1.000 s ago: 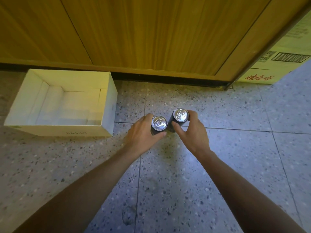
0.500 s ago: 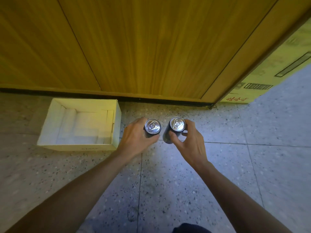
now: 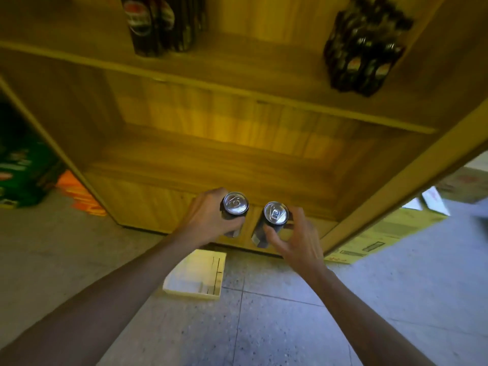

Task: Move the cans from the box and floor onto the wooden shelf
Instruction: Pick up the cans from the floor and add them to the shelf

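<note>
Shiny metal cans; varnished wood shelf; speckled stone floor; matt cardboard box

Shop or stockroom: bottle-stocked wooden shelf, drink cartons.

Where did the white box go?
The white box sits on the floor at the shelf's foot, low in the head view, between the forearms and below the left hand.
</note>
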The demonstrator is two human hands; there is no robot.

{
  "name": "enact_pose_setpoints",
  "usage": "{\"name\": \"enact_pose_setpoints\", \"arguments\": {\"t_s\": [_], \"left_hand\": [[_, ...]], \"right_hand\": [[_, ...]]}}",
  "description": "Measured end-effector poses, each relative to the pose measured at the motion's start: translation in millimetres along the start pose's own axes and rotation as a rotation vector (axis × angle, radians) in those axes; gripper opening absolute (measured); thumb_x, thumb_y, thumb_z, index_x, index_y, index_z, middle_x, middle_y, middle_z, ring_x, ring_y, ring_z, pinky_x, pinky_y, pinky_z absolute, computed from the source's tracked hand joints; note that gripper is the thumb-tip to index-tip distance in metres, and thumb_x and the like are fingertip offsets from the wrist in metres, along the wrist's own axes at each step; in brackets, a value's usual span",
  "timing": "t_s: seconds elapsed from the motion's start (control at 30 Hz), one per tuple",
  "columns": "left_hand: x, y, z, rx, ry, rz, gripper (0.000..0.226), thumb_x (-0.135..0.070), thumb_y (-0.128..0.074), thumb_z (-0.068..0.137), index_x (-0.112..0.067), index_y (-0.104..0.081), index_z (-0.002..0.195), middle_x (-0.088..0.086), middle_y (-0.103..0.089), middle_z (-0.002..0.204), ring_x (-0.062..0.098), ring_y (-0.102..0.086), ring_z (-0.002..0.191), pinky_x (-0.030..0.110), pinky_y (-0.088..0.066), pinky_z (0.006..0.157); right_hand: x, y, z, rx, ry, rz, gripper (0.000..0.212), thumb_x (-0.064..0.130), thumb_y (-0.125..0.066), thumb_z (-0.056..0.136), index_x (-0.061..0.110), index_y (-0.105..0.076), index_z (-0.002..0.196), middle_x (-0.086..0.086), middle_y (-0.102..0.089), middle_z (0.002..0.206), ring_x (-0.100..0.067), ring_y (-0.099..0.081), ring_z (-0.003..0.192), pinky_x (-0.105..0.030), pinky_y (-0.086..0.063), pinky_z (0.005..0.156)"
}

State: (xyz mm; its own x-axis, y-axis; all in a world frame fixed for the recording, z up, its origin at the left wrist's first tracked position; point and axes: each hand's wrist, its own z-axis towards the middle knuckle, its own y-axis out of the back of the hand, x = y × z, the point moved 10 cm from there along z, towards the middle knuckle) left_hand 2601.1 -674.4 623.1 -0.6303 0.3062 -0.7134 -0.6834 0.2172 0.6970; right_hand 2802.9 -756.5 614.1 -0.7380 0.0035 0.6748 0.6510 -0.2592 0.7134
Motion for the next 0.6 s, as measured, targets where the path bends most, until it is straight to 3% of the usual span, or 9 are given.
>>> {"name": "enact_pose_setpoints", "arguments": {"t_s": [0.2, 0.4, 0.5, 0.6], "left_hand": [[-86, 175, 13, -0.097, -0.069, 0.053, 0.044, -0.049, -0.08, 0.064, -0.022, -0.062, 0.094, -0.009, -0.068, 0.087, 0.008, -0.062, 0.078, 0.028, -0.054, 0.063], [-92, 254, 20, -0.152, -0.037, 0.063, 0.044, -0.05, -0.081, 0.061, -0.023, -0.063, 0.092, -0.01, -0.068, 0.085, 0.006, -0.063, 0.078, 0.026, -0.054, 0.064], [-83, 273, 26, -0.173, -0.004, 0.082, 0.042, -0.047, -0.083, 0.064, -0.022, -0.065, 0.094, -0.009, -0.068, 0.086, 0.003, -0.061, 0.078, 0.018, -0.048, 0.061], [-74, 287, 38, -0.167, 0.027, 0.101, 0.043, -0.043, -0.083, 0.067, -0.018, -0.067, 0.098, -0.006, -0.069, 0.09, 0.008, -0.063, 0.082, 0.022, -0.051, 0.065]], "right_hand": [[151, 73, 55, -0.05, 0.086, 0.01, 0.057, 0.056, -0.072, 0.078, 0.02, -0.053, 0.118, 0.007, -0.069, 0.105, -0.01, -0.068, 0.09, -0.033, -0.06, 0.071], [224, 78, 86, -0.042, 0.159, 0.039, 0.053, 0.05, -0.074, 0.082, 0.02, -0.054, 0.122, 0.006, -0.069, 0.113, -0.005, -0.066, 0.097, -0.02, -0.057, 0.076], [238, 67, 102, -0.023, 0.153, 0.07, 0.052, 0.053, -0.073, 0.082, 0.023, -0.053, 0.12, 0.008, -0.069, 0.112, -0.006, -0.067, 0.098, -0.026, -0.059, 0.077], [249, 52, 125, 0.003, 0.158, 0.088, 0.056, 0.063, -0.066, 0.078, 0.027, -0.053, 0.12, 0.009, -0.068, 0.111, -0.007, -0.067, 0.099, -0.034, -0.06, 0.078]]}}
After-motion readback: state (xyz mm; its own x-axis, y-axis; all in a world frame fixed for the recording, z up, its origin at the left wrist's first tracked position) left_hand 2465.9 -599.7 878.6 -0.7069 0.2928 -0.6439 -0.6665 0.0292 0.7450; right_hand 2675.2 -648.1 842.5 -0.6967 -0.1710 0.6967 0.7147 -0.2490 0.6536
